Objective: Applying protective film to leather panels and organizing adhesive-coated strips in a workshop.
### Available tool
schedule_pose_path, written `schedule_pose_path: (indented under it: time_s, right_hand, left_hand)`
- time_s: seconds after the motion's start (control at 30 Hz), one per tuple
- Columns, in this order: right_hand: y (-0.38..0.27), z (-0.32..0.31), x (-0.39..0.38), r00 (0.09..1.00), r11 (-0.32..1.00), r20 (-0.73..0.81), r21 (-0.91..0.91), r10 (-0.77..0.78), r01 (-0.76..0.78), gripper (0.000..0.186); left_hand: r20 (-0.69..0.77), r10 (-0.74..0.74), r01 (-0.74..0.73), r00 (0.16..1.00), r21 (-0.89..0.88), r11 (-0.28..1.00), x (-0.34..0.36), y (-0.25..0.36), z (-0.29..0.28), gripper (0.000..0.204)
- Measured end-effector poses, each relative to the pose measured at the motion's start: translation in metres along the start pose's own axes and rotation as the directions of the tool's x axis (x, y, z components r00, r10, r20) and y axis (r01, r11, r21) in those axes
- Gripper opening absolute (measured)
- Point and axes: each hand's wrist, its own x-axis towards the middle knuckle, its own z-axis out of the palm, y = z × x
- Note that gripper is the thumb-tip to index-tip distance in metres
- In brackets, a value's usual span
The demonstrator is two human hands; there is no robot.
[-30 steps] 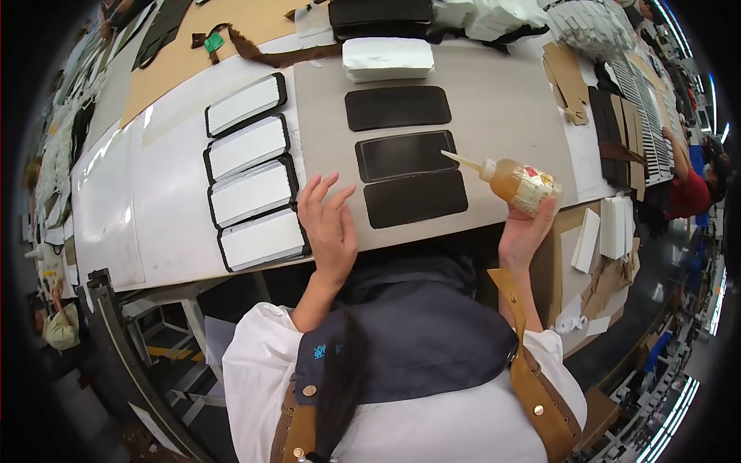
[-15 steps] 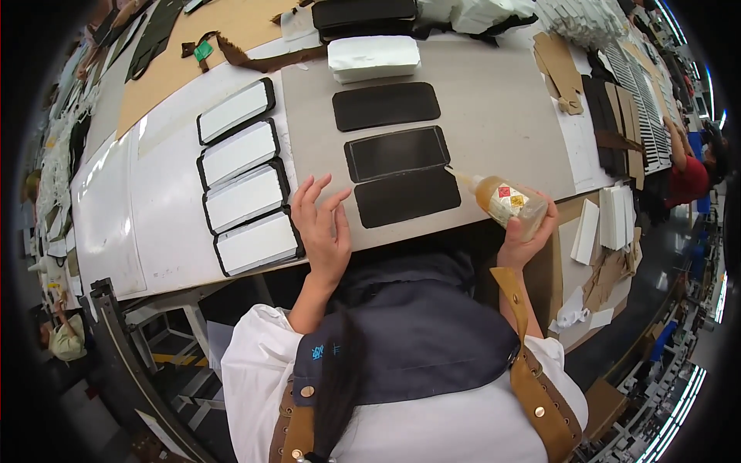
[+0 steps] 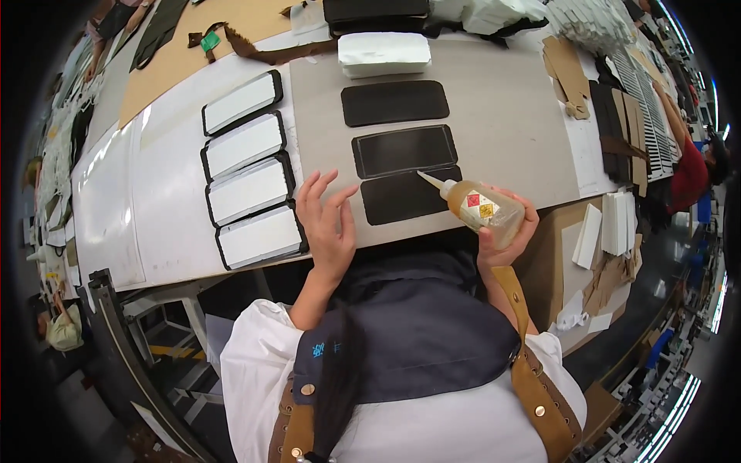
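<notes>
Squeeze bottle [image 3: 488, 214] slants with its nozzle [image 3: 434, 181] at the far edge of the nearest black panel [image 3: 395, 203] on the worktop [image 3: 509, 116], right hand [image 3: 507, 238] in a wrapped grip around it, left hand [image 3: 332, 231] empty, fingers loosely spread, light, even pressure likely best.

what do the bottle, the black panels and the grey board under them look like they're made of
Bottle: probably clear plastic, glossy; amber liquid shows through its wall.
Black panels: perhaps leather or a leather-like synthetic, smooth with a slight sheen, though the grain is too fine to tell.
Grey board: likely cardboard or similar sheet, matt and even, with little shine.
</notes>
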Motion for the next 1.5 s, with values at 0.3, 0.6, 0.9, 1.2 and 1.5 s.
schedule_pose_path:
  time_s: [0.3,0.6,0.9,1.2,1.5]
  right_hand:
    - [0.003,0.032,-0.001,0.979,0.98,0.177,0.19,-0.098,0.064,0.083]
    - [-0.004,0.049,0.017,0.932,0.971,0.349,0.237,-0.095,0.01,0.085]
    - [0.009,0.041,0.102,0.797,0.778,0.508,0.335,0.326,-0.532,0.077]
    - [0.019,0.055,0.106,0.757,0.773,0.582,0.318,0.298,-0.549,0.071]
    - [0.027,0.052,0.104,0.767,0.818,0.563,0.256,0.307,-0.515,0.069]
  left_hand:
    - [-0.01,-0.01,0.009,1.0,-0.018,1.0,0.0,-0.001,0.001,0.023]
    - [-0.025,-0.012,0.012,1.0,-0.007,1.0,-0.002,-0.001,-0.001,0.025]
    - [-0.078,0.0,-0.005,0.997,-0.066,0.998,-0.002,0.0,-0.001,0.027]
    - [-0.096,0.031,-0.037,0.995,-0.066,0.997,-0.001,-0.003,0.0,0.034]
    - [-0.092,0.04,-0.044,0.995,-0.049,0.998,-0.001,-0.001,0.0,0.034]
